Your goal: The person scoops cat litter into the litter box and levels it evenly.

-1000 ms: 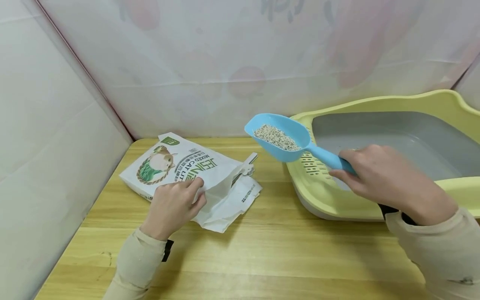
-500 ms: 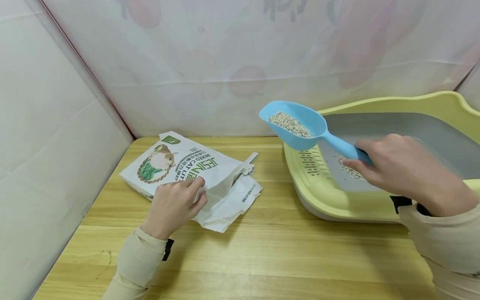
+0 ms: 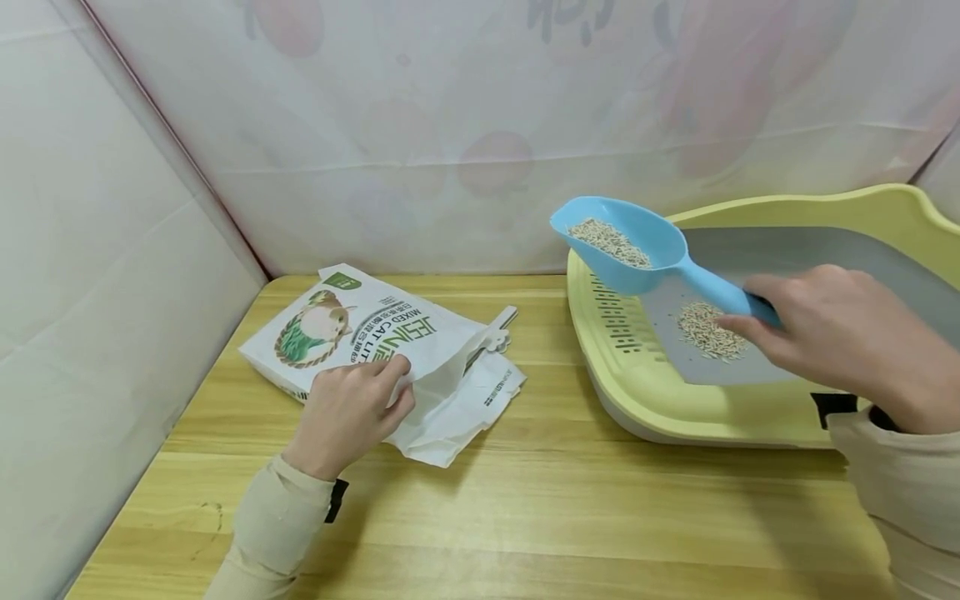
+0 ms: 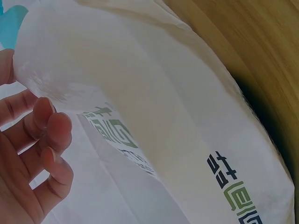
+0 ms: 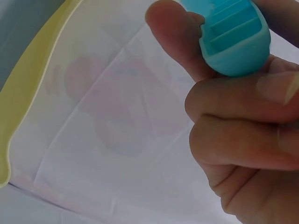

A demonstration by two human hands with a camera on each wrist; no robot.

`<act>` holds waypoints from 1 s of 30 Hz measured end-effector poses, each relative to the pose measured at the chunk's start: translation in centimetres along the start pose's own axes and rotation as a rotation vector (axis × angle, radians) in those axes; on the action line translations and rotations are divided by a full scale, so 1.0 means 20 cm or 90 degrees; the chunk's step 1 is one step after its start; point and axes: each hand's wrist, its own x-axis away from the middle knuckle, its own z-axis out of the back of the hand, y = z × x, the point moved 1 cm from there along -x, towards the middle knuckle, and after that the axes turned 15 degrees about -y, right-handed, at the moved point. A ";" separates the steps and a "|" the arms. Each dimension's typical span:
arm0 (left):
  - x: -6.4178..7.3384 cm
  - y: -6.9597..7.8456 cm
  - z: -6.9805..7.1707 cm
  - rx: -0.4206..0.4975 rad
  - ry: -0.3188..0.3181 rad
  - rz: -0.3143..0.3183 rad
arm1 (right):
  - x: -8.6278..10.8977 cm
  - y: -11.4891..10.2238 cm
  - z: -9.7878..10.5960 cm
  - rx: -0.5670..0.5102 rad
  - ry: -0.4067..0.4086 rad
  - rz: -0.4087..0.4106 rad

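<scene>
My right hand (image 3: pixel 847 333) grips the handle of a light blue litter scoop (image 3: pixel 660 237), and pale litter pellets lie in its bowl. The scoop hangs tilted above the left end of a yellow-rimmed litter box (image 3: pixel 637 408). In the right wrist view, fingers curl round the hollow handle end (image 5: pixel 236 46). My left hand (image 3: pixel 356 412) pinches the edge of a white cat litter bag (image 3: pixel 397 312), which lies on its side with its mouth towards the right. Thumb and forefinger meet at the paper edge in the left wrist view, the other fingers loosely curled.
A small heap of pellets (image 3: pixel 708 332) sits on the litter box's grey floor. Beside the bag's mouth juts a pale strip (image 3: pixel 502 321), partly hidden by the paper. The wooden table (image 3: pixel 525 517) meets a pale printed sheet (image 3: pixel 420 167) at the back.
My right hand has carried the loaded scoop rightwards and slightly up, from beside the litter box to over it. More of the pellet heap shows now. My left hand stays at the bag.
</scene>
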 end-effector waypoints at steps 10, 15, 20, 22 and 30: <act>0.00 0.00 -0.01 0.003 -0.009 0.003 | 0.01 0.05 0.01 0.013 0.010 -0.012; 0.00 0.00 -0.01 0.005 -0.007 0.004 | 0.01 0.07 0.02 0.013 0.010 -0.023; 0.00 0.00 -0.01 0.004 -0.008 0.001 | 0.03 0.09 0.01 0.011 -0.003 -0.041; 0.00 0.00 -0.01 0.004 -0.008 0.000 | 0.03 0.10 0.01 0.010 -0.003 -0.043; 0.00 0.00 0.00 0.001 -0.004 0.001 | 0.02 0.13 0.00 0.003 -0.024 -0.057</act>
